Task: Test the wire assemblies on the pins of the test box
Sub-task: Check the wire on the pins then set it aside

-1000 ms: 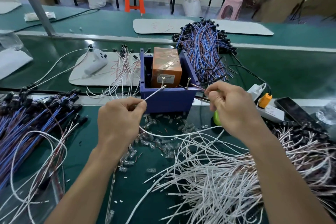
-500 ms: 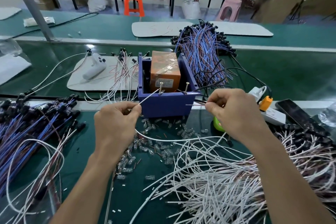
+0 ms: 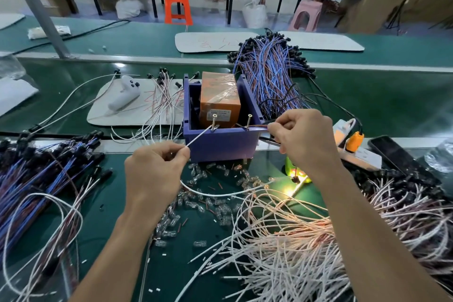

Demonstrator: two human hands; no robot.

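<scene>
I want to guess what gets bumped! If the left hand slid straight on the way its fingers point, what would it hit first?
Probably the purple test box, its front wall close beyond the left hand pinching the white wire; depth is hard to judge.

test box: matt plastic | pins: shiny metal | table: glossy

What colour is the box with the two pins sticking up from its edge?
The test box is purple-blue, clearest in the head view.
</scene>
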